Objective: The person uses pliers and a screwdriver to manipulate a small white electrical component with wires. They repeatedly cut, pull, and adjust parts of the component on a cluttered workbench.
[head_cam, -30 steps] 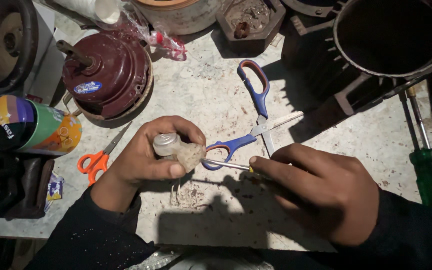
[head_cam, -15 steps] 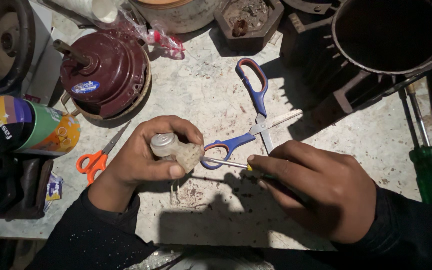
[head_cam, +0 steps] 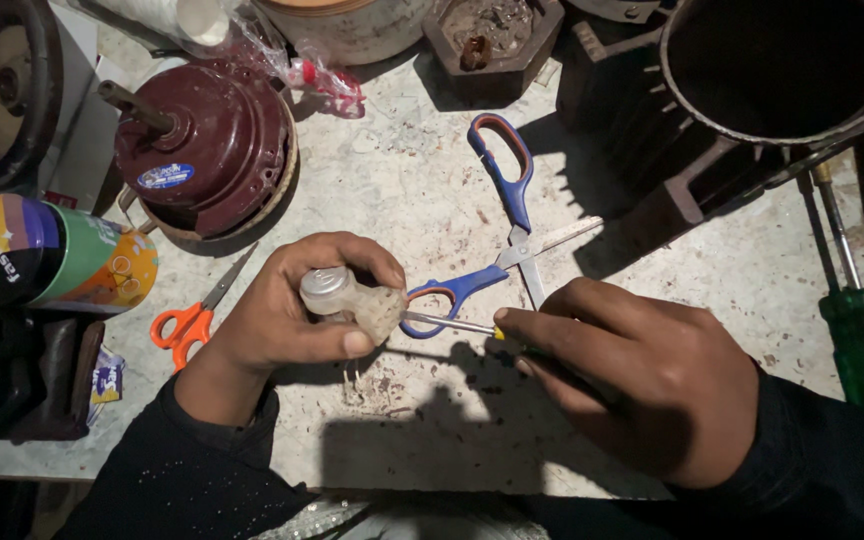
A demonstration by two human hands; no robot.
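My left hand (head_cam: 282, 310) grips a small pale capacitor-like part (head_cam: 350, 300) with a round clear cap and a crusty beige end. A thin screwdriver (head_cam: 449, 323) with a yellow collar is held in my right hand (head_cam: 642, 375); its metal tip touches the beige end of the part. Both hands hover just above a stained white worktop (head_cam: 402, 180). Blue-handled scissors (head_cam: 497, 235) lie open right behind the screwdriver tip.
A maroon motor housing (head_cam: 207, 150) stands at the back left, a colourful can (head_cam: 52, 255) lies at the left, orange-handled scissors (head_cam: 192, 320) beside my left wrist. A large dark finned motor casing (head_cam: 782, 70) fills the back right. Green-handled screwdrivers (head_cam: 857, 330) lie at right.
Both hands have stayed nearly still; the screwdriver tip stays pressed to the part, with only a slight shift of the view.
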